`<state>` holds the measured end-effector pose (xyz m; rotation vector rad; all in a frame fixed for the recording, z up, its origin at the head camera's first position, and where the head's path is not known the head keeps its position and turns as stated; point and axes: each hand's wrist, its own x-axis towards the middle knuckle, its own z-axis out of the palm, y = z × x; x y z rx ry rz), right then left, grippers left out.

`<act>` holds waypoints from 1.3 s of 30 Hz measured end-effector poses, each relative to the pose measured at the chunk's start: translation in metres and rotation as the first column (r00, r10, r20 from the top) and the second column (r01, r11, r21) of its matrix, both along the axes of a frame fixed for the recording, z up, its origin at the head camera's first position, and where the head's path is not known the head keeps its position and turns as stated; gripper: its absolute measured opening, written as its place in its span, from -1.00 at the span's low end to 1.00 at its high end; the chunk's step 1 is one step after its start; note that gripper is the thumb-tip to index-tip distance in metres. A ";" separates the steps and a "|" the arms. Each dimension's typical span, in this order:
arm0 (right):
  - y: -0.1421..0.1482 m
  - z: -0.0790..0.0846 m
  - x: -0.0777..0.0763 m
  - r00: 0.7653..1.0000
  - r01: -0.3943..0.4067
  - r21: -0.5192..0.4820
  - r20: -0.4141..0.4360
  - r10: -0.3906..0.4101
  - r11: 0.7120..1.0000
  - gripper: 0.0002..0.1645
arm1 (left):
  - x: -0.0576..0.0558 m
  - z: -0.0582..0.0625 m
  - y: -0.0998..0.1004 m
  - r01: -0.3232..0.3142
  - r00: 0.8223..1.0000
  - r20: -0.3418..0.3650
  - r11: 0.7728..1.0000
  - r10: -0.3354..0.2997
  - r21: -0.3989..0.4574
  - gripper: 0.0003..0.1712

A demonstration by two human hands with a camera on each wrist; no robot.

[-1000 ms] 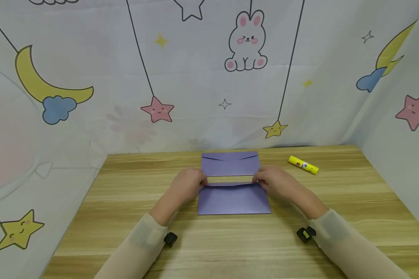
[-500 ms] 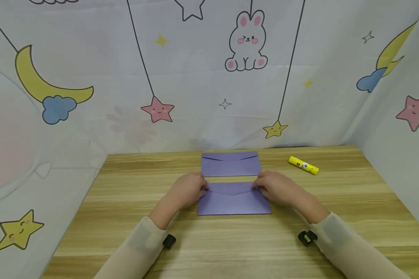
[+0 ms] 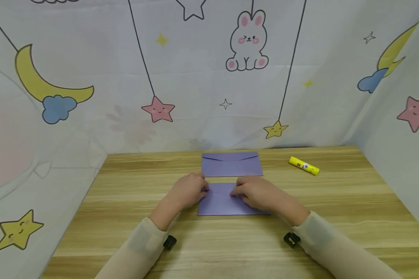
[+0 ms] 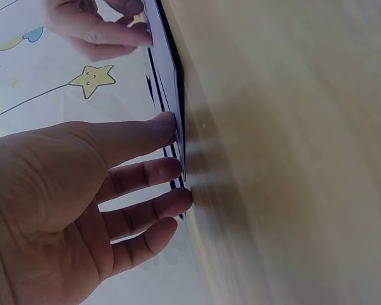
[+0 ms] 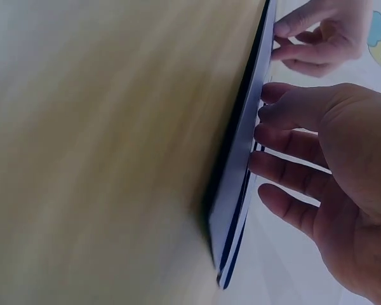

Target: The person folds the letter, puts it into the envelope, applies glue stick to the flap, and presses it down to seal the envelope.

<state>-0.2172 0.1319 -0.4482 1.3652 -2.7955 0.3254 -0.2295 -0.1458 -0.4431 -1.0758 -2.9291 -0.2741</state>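
Observation:
A purple envelope (image 3: 218, 205) lies flat on the wooden table, its pointed flap folded down. At its left end my left hand (image 3: 189, 190) rests, thumb on the paper and the other fingers around the edge. The left wrist view shows those fingers (image 4: 143, 175) fairly straight and spread apart. My right hand (image 3: 260, 192) touches the middle of the flap with its fingertips, covering much of the envelope's right half. In the right wrist view, the right hand's fingers (image 5: 289, 171) extend onto the envelope's surface.
Just behind lies a second purple envelope (image 3: 232, 167) with its flap folded down. A yellow glue stick (image 3: 304, 166) is at the back right of the table (image 3: 132, 248). A printed cloth (image 3: 195, 77) hangs along the table's back edge.
The raised flap of the near envelope has been folded down flat. My right hand has slid left from the envelope's right end to the flap's middle; the left hand has lowered slightly.

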 end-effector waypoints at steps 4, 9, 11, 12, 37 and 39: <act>-0.018 0.001 -0.002 1.000 -0.008 0.024 0.006 0.008 1.000 -0.67 | 0.001 0.001 0.001 -0.008 1.000 0.001 1.000 0.008 -0.004 -0.90; -0.031 0.004 -0.001 1.000 -0.021 0.063 0.008 0.020 0.998 -0.64 | 0.006 0.003 0.006 -0.042 0.999 0.014 0.998 0.042 -0.041 -0.74; -0.030 0.004 0.001 1.000 -0.020 0.079 0.020 0.018 0.997 -0.62 | 0.009 0.004 0.010 -0.055 0.998 0.017 0.996 0.057 -0.074 -0.59; -0.028 0.005 0.002 0.999 -0.014 0.087 0.035 0.011 0.996 -0.60 | 0.010 0.004 0.013 -0.061 0.998 0.018 0.994 0.063 -0.092 -0.53; 0.012 0.015 0.026 0.973 0.164 0.210 0.127 -0.194 0.964 -0.28 | 0.037 0.013 0.045 -0.066 0.995 0.051 0.949 0.086 -0.309 -0.36; 0.015 0.016 0.027 0.975 0.168 0.217 0.106 -0.195 0.961 -0.28 | 0.038 0.013 0.046 -0.071 0.995 0.049 0.943 0.092 -0.324 -0.35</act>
